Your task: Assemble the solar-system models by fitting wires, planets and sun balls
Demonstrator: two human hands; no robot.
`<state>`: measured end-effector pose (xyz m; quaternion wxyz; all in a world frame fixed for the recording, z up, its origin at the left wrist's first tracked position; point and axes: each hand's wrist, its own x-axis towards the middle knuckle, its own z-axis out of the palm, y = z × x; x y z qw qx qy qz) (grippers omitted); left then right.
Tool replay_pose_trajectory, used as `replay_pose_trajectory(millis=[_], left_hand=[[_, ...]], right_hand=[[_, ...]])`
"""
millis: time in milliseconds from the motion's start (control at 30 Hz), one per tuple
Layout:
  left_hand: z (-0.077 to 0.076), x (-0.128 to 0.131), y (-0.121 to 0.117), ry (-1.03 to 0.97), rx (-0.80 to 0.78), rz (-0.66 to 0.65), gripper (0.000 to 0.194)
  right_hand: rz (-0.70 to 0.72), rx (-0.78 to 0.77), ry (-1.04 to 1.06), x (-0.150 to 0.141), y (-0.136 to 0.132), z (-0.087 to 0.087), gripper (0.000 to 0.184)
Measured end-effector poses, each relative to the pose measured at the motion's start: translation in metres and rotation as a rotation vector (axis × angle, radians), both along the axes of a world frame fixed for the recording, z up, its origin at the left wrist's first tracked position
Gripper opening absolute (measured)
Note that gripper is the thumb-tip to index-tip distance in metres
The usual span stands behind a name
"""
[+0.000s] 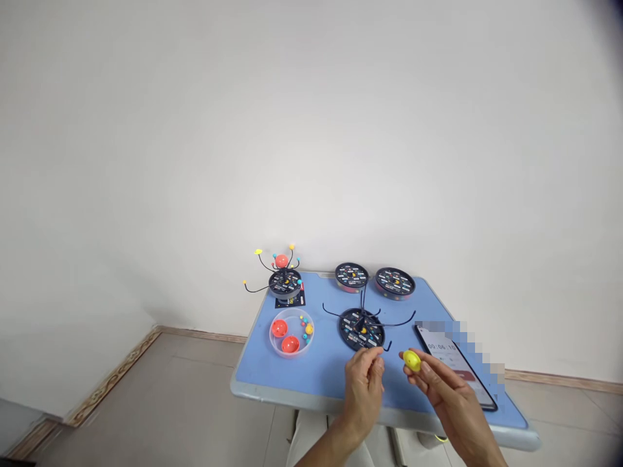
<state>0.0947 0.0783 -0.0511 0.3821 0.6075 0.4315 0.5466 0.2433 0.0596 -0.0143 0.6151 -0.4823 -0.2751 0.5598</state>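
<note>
My right hand (450, 399) holds a yellow plastic ball (411, 360) between its fingertips, just right of a round black disc base (361, 331) with thin black wire arms spreading from its centre. My left hand (364, 392) is in front of that base, its fingertips pinched together close to the disc's front edge and a wire end. Anything small between those fingers is hidden.
A built model with coloured balls on wire arms (285, 282) stands at the far left corner of the blue table (311, 373). Nearby are a clear round dish (291, 332) of red half-balls and small beads, two black discs (351, 277), and a phone (452, 363).
</note>
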Motion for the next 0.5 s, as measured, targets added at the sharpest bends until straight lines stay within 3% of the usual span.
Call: replay_pose_trajectory(millis=[233, 500], left_hand=[[0.004, 0.013, 0.016, 0.228, 0.003, -0.012, 0.037], [0.002, 0.018, 0.020, 0.209, -0.004, -0.053, 0.032]], right_hand=[[0.080, 0.032, -0.155, 0.015, 0.025, 0.002, 0.047], [0.194, 0.079, -0.319, 0.014, 0.040, 0.015, 0.050]])
